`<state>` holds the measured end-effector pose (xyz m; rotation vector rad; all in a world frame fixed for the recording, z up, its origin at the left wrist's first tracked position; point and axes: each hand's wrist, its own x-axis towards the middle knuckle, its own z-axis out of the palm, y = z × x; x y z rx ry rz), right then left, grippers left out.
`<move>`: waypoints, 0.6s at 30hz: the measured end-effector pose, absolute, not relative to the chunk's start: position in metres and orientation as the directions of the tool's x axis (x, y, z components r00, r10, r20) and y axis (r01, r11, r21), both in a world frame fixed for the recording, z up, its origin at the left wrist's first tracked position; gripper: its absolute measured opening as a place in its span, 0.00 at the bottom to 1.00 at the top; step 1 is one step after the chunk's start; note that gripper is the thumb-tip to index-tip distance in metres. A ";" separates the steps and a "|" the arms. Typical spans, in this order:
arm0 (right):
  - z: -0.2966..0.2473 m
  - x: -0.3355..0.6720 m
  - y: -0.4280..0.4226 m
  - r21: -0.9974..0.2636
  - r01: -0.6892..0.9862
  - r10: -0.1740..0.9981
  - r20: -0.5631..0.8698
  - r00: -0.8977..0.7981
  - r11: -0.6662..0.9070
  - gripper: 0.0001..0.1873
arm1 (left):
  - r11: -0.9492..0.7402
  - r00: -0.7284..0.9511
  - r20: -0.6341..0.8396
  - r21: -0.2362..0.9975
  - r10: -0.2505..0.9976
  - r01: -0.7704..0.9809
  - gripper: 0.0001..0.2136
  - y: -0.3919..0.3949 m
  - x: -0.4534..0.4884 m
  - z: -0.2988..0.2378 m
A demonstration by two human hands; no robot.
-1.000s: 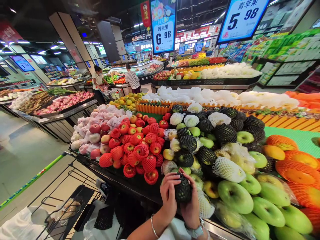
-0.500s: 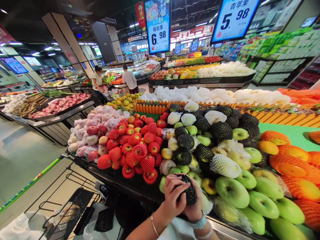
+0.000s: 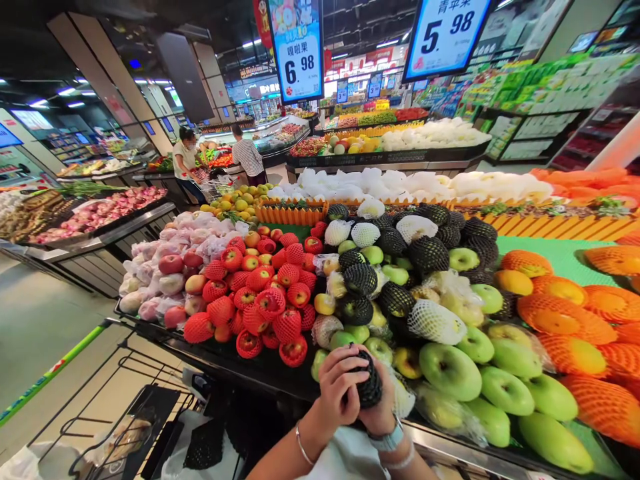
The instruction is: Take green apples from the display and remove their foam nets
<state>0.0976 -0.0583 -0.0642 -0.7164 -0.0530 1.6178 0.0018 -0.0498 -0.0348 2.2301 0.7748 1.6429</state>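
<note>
My left hand (image 3: 337, 387) and my right hand (image 3: 379, 408) are both wrapped round one fruit in a black foam net (image 3: 369, 383), held at the front edge of the fruit stand (image 3: 260, 370). The left fingers curl over its top; the right hand cups it from behind and below. A bracelet sits on my left wrist, a watch on the right. Just beyond my hands lie bare green apples (image 3: 450, 370), more black-netted fruit (image 3: 427, 253) and red-netted apples (image 3: 270, 303).
A shopping cart (image 3: 130, 407) with bags stands at lower left. Orange-netted fruit (image 3: 570, 320) fills the right side. Two people (image 3: 249, 157) stand at a far counter. Price signs (image 3: 297, 50) hang overhead. The aisle floor (image 3: 40, 320) runs along the left.
My left fingers have slid over the top of the netted fruit, which turned slightly in my hands. The view has shifted a little to the right.
</note>
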 end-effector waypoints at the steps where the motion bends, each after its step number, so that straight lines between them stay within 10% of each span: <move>1: -0.062 0.096 -0.058 -0.448 -0.874 0.916 -0.400 0.008 -0.188 0.16 | -0.817 0.192 0.800 0.521 0.568 0.247 0.13 -0.049 0.002 -0.038; 5: -0.049 0.091 -0.055 -0.499 -0.850 0.946 -0.325 0.001 -0.171 0.27 | -0.678 -0.046 0.691 0.719 0.722 0.155 0.13 -0.043 0.004 -0.054; 12: -0.038 0.109 -0.050 -0.625 -0.731 0.962 -0.200 -0.187 -0.272 0.31 | -0.193 -0.432 0.025 0.918 0.901 -0.348 0.14 -0.019 0.006 -0.084; 18: -0.048 0.115 -0.050 -0.910 -0.409 0.997 -0.052 -0.062 -0.073 0.43 | -0.138 -0.426 0.032 0.965 0.904 -0.222 0.16 -0.025 0.011 -0.094</move>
